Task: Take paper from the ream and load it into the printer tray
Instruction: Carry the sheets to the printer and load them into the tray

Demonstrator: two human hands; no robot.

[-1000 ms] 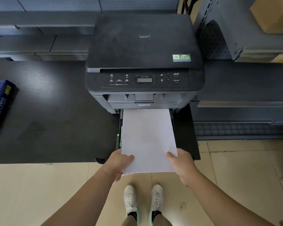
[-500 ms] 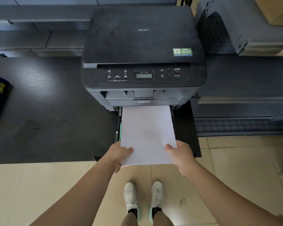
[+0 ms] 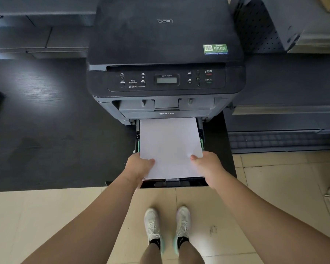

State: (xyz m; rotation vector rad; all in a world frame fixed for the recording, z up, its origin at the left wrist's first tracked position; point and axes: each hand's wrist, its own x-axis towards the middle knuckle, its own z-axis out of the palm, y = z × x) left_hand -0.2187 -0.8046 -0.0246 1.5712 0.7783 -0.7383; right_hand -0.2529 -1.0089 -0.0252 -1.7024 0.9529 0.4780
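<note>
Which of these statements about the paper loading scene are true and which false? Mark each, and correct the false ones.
1. Both hands hold the white paper stack. True: the left hand and right hand grip its near corners.
2. The paper tray is pushed shut. False: it is pulled out in front of the Brother printer.
3. The printer's scanner lid is raised. False: it lies closed.
4. A green sticker sits on the printer's top. True.
5. The person wears black boots. False: white sneakers.
</note>
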